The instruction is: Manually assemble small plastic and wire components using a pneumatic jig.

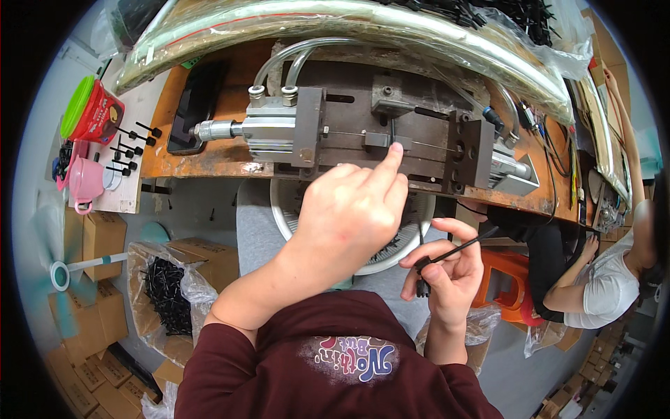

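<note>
My left hand [356, 206] reaches over a metal bench fixture [342, 160], its index finger stretched out and the other fingers partly bent. That fingertip touches the small grey block [378, 140] or a thin black rod beside it; I cannot tell which. My left thumb is hidden. Lower down, my right hand [453, 272] is closed around black plastic stemmed parts [423, 265] with thick heads and thin rods. One rod sticks out toward the upper right. Below the bench edge, a white basket [283, 216] with several black pieces sits at my lap, partly covered by my left arm.
Air cylinders [272, 129] with clear hoses flank the fixture. Plastic-wrapped lengths [335, 31] lie along the back. At left are a pink cup [86, 178], a red tub [105, 115] and several black parts [129, 150]. A co-worker [607, 293] sits right, near an orange stool [506, 279].
</note>
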Action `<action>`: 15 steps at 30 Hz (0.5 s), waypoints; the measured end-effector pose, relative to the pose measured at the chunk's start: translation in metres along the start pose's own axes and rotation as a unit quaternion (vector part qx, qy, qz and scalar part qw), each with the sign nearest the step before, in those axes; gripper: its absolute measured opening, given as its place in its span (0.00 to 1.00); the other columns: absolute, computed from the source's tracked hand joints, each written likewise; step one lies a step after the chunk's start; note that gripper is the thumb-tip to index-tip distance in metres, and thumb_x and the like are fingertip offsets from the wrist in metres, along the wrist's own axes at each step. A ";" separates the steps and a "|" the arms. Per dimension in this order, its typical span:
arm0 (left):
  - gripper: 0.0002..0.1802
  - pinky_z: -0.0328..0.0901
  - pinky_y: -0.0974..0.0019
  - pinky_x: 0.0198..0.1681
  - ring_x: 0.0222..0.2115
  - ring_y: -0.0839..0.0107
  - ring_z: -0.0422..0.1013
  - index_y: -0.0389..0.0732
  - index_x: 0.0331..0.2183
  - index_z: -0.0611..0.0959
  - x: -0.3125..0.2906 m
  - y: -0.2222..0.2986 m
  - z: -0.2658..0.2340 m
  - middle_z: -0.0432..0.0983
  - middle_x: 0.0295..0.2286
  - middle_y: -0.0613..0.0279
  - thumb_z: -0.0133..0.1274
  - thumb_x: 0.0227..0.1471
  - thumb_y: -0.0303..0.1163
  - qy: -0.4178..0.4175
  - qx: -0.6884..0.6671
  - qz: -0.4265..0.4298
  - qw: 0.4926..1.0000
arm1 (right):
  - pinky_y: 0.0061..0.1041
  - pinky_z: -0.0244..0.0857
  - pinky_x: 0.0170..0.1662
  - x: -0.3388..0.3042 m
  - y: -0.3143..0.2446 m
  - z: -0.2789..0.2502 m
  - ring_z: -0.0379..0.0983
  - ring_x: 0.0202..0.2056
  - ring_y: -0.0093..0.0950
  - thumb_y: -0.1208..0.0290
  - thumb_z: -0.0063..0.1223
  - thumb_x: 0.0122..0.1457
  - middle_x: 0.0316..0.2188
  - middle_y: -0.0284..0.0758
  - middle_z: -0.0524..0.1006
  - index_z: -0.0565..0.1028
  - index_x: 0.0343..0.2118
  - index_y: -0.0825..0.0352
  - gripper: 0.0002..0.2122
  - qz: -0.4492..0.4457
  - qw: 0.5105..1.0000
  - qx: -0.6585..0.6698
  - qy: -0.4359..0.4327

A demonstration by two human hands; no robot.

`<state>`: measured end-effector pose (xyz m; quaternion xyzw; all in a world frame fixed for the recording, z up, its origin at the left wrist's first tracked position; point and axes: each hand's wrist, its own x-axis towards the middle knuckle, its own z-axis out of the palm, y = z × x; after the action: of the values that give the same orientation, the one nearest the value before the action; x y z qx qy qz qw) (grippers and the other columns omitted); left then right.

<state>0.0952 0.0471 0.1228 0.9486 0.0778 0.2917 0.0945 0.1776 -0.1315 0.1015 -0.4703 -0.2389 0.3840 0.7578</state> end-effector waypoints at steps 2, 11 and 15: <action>0.14 0.69 0.67 0.31 0.24 0.68 0.74 0.36 0.31 0.82 -0.005 0.002 -0.002 0.78 0.45 0.54 0.65 0.37 0.28 -0.018 0.012 -0.012 1.000 | 0.24 0.74 0.24 0.002 0.000 -0.001 0.78 0.22 0.31 0.86 0.56 0.55 0.31 0.52 0.79 0.60 0.54 0.74 0.24 -0.022 1.000 -0.005 -0.002; 0.14 0.68 0.68 0.28 0.20 0.68 0.72 0.40 0.32 0.82 0.001 -0.003 -0.004 0.79 0.46 0.58 0.65 0.38 0.30 -0.055 0.008 -0.040 0.998 | 0.15 0.66 0.25 0.001 0.003 -0.002 0.76 0.23 0.23 0.85 0.67 0.47 0.24 0.43 0.79 0.60 0.53 0.69 0.32 0.009 1.000 -0.014 0.027; 0.13 0.68 0.68 0.27 0.19 0.68 0.71 0.41 0.31 0.82 0.000 -0.003 -0.005 0.79 0.46 0.59 0.65 0.39 0.30 -0.043 -0.006 -0.043 0.998 | 0.13 0.63 0.25 0.000 0.001 -0.005 0.74 0.22 0.19 0.85 0.71 0.42 0.22 0.38 0.79 0.60 0.53 0.69 0.36 -0.016 0.999 -0.027 0.029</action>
<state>0.0918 0.0508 0.1262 0.9556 0.1123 0.2464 0.1162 0.1804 -0.1341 0.0983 -0.4978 -0.2342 0.3514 0.7576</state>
